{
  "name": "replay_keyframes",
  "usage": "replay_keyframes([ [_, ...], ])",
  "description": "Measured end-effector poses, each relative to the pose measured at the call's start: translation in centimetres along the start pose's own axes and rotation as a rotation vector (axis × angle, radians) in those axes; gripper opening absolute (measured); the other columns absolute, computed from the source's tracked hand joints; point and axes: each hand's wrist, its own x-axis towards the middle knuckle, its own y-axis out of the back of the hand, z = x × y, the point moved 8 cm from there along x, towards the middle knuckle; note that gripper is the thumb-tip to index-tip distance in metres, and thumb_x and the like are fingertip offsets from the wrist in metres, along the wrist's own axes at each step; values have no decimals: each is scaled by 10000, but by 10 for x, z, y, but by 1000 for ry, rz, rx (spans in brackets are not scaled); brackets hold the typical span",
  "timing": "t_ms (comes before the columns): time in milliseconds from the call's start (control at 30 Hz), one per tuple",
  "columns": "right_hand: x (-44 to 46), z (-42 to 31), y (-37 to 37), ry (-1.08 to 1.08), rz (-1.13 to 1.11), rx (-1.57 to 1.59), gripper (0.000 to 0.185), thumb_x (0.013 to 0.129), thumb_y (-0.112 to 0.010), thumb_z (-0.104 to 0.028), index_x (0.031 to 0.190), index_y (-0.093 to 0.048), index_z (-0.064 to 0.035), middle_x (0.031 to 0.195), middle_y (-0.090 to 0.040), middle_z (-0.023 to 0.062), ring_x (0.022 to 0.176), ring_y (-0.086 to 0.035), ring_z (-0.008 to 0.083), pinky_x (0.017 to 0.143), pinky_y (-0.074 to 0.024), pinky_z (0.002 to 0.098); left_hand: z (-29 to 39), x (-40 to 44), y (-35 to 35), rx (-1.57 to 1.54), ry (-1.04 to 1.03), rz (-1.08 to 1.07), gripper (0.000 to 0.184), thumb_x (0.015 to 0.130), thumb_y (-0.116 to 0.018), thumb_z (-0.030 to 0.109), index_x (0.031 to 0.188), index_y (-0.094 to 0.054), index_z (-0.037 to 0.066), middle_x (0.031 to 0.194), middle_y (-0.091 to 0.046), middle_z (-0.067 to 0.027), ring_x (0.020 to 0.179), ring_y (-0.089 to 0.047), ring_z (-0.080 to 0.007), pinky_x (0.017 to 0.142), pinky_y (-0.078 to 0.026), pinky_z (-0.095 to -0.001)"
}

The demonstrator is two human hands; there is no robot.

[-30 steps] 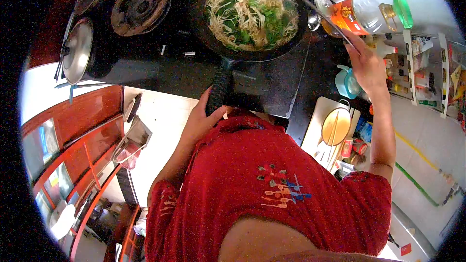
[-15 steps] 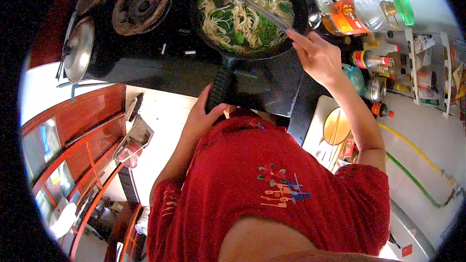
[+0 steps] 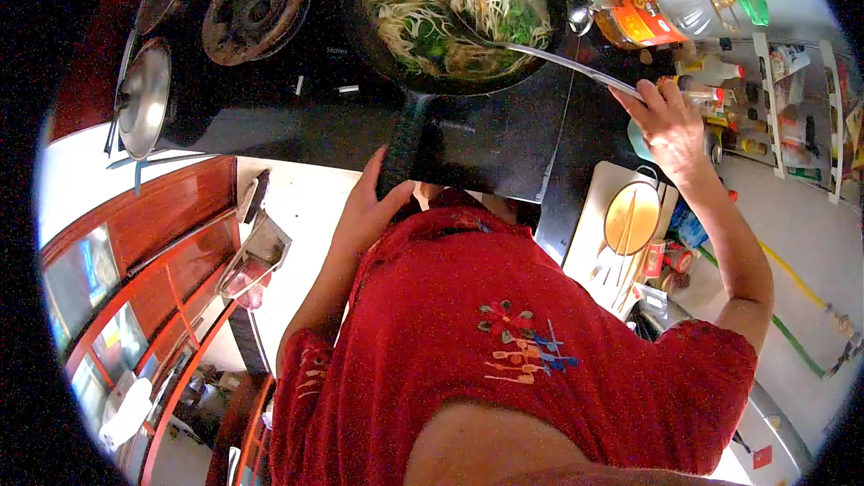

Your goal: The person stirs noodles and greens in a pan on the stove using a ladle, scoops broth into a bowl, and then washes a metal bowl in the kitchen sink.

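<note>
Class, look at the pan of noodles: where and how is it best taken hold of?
Probably by its long black handle, from the near side, fingers wrapped around it, as the left hand has it. The handle juts out to that side, while noodles fill the wide, round pan, making its rim a poorer hold.

Black cooktop [image 3: 288, 121]: burner [image 3: 256, 9] at far left, pan [image 3: 486, 85] far right of it, handle toward near edge. Two short pale strips [image 3: 348, 89] between burner and near edge. Dark counter [image 3: 560, 207] past the right-hand seam: oil bottle [image 3: 639, 13] on its side of the seam, far end; teal container [image 3: 638, 140] mid-depth; board [image 3: 605, 182] near end.
</note>
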Motion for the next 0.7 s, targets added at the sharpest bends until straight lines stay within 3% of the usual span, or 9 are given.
replay_keyframes([
  [133, 12, -40, -6, 101, 40, 4, 345, 700, -572, -176, 1045, -593, -177, 989, -492, 19, 837, -498, 168, 708, -426, 321, -13, 2, -6, -118, 95, -49, 714, 772, -612, 322, 1324, -295, -1, 1226, -463, -211, 1120, -463, -266, 947, -337, -310],
  [267, 33, -85, -21, 142, 31, 233, 399, 706, -557, -150, 1104, -549, -175, 1038, -484, 38, 797, -510, 149, 623, -430, 247, -11, 1, -6, -132, 106, -48, 702, 781, -603, 319, 1323, -296, -6, 1225, -464, -202, 1114, -462, -252, 947, -335, -305],
  [300, 38, -91, -28, 103, -4, 275, 411, 709, -551, -44, 1106, -550, -152, 1050, -505, 49, 791, -544, 171, 597, -458, 241, -13, 2, -6, -102, 76, -38, 699, 783, -600, 319, 1322, -296, -8, 1224, -466, -198, 1110, -463, -243, 945, -336, -303],
  [400, 56, -63, -25, -160, 85, 715, 413, 695, -538, 60, 1074, -566, -104, 1023, -543, 71, 800, -575, 214, 612, -489, 267, -15, 4, -1, 45, -65, 34, 651, 805, -591, 307, 1333, -316, 41, 1101, -548, -129, 937, -539, -204, 842, -427, -311],
  [433, 59, -44, -18, -190, 246, 850, 411, 695, -534, 111, 1064, -577, -65, 975, -578, 86, 823, -591, 230, 647, -500, 273, -15, 2, -4, -95, -32, -7, 638, 819, -570, 315, 1327, -317, 23, 1137, -527, -134, 986, -515, -199, 867, -404, -302],
  [467, 58, -29, -27, -327, 214, 1049, 277, 782, -544, 21, 1039, -602, -66, 923, -581, 57, 773, -581, 155, 585, -476, 235, -11, 0, -5, -237, -2, -55, 626, 834, -549, 323, 1321, -317, 5, 1173, -506, -139, 1034, -492, -194, 892, -381, -294],
  [533, 41, -7, -50, -873, -234, 1524, 253, 857, -524, -91, 1104, -566, -55, 880, -568, 27, 701, -551, 83, 525, -429, 192, -13, 0, -8, -419, 46, -138, 597, 862, -508, 338, 1309, -328, -15, 1204, -488, -138, 1083, -466, -189, 921, -355, -287],
  [633, 27, -3, -56, -1069, -75, 2044, 327, 879, -522, -189, 1163, -513, -27, 832, -552, 9, 637, -514, 39, 491, -384, 165, -21, 2, 0, -535, 82, -204, 550, 895, -455, 355, 1287, -364, -19, 1151, -514, -118, 1040, -480, -178, 898, -368, -281],
  [700, 20, -10, -57, -1097, -211, 1866, 403, 858, -557, -223, 1191, -480, -9, 808, -551, 8, 636, -521, 46, 504, -390, 162, -17, 2, 9, -604, 60, -209, 528, 907, -432, 366, 1267, -393, -19, 1065, -557, -97, 952, -519, -155, 832, -409, -259],
])
